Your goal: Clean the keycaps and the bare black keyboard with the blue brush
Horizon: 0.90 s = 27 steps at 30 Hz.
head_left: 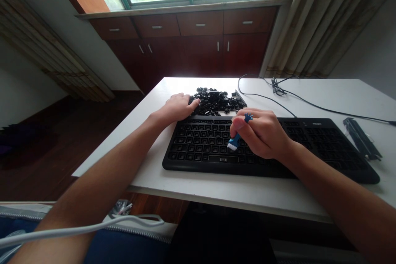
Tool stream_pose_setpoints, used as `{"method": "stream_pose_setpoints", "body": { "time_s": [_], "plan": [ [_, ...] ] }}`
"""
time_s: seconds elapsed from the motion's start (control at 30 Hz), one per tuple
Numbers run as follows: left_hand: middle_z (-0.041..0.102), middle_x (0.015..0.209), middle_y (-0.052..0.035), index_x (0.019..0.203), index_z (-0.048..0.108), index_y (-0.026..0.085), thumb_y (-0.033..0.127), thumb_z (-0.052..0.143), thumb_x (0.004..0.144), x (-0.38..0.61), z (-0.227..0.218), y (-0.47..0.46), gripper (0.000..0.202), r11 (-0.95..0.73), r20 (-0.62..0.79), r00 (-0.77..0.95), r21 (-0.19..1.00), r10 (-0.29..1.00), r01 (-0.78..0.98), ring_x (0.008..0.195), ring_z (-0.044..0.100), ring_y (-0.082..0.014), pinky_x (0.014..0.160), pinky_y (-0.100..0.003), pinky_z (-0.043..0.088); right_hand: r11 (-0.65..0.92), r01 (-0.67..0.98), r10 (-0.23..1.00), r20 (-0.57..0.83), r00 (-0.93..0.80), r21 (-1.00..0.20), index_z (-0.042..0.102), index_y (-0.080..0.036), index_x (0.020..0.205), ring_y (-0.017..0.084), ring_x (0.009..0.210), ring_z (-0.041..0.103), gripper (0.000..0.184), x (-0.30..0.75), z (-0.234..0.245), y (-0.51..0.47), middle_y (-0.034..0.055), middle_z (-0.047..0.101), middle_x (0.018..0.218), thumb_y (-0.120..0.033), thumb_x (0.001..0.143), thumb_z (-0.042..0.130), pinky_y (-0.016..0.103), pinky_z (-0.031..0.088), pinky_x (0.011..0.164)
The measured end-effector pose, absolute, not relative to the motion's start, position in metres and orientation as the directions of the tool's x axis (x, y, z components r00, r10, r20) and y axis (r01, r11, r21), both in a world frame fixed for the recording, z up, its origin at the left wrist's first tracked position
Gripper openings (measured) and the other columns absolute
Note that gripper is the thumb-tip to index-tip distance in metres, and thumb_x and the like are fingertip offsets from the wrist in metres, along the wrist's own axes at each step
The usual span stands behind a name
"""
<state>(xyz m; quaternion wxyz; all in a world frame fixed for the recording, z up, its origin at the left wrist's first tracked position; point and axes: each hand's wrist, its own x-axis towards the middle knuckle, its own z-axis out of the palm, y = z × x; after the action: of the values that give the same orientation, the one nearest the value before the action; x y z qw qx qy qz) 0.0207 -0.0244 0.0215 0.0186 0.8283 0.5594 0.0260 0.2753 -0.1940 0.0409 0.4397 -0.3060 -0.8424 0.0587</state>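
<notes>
A black keyboard (198,164) with its keycaps off lies on the white table. In my right hand (262,134) is a small blue brush (234,142), gripped between thumb and fingers. Its white bristles point down over the key sockets; whether they touch is hard to tell. My left hand (177,107) lies flat with fingers stretched out at the keyboard's back left corner. Its thumb reaches beside a heap of loose black keycaps (213,101) behind the keyboard. My right hand hides part of the keyboard's middle.
A black cable (278,90) with a bundled knot runs across the back right of the table (334,95). A long black piece in clear wrapping (361,138) lies at the right. A white cable (93,227) crosses the lower left.
</notes>
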Motion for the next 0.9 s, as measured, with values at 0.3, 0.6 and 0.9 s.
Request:
{"method": "stream_pose_setpoints", "body": {
  "time_s": [0.3, 0.6, 0.9],
  "plan": [
    [0.065, 0.135, -0.0244, 0.133, 0.067, 0.01, 0.068, 0.025, 0.102, 0.0219, 0.0211, -0.0244, 0.078, -0.377, 0.027, 0.376, 0.063, 0.926, 0.924, 0.129, 0.058, -0.0398, 0.11, -0.051, 0.046, 0.712, 0.606, 0.655, 0.647, -0.39, -0.355, 0.073, -0.014, 0.078, 0.014, 0.07, 0.065, 0.049, 0.2736, 0.0389, -0.1916, 0.0063, 0.07, 0.072, -0.035, 0.111, 0.043, 0.03, 0.047, 0.067],
    [0.066, 0.133, -0.0223, 0.134, 0.066, 0.013, 0.07, 0.024, 0.101, 0.0187, 0.0188, -0.0218, 0.078, -0.379, 0.031, 0.377, 0.067, 0.925, 0.923, 0.127, 0.059, -0.039, 0.109, -0.05, 0.047, 0.724, 0.579, 0.645, 0.667, -0.374, -0.375, 0.071, -0.014, 0.079, 0.013, 0.07, 0.064, 0.047, 0.2731, 0.0398, -0.1918, 0.0069, 0.069, 0.074, -0.033, 0.111, 0.043, 0.03, 0.047, 0.067],
    [0.064, 0.137, -0.0248, 0.136, 0.066, 0.009, 0.069, 0.024, 0.101, 0.0202, 0.0198, -0.023, 0.081, -0.387, 0.03, 0.386, 0.07, 0.922, 0.919, 0.131, 0.057, -0.0408, 0.111, -0.051, 0.045, 0.723, 0.567, 0.658, 0.642, -0.393, -0.394, 0.067, -0.018, 0.075, 0.014, 0.067, 0.06, 0.057, 0.2726, 0.041, -0.1926, 0.0052, 0.063, 0.067, -0.045, 0.113, 0.034, 0.031, 0.044, 0.066]
  ]
}}
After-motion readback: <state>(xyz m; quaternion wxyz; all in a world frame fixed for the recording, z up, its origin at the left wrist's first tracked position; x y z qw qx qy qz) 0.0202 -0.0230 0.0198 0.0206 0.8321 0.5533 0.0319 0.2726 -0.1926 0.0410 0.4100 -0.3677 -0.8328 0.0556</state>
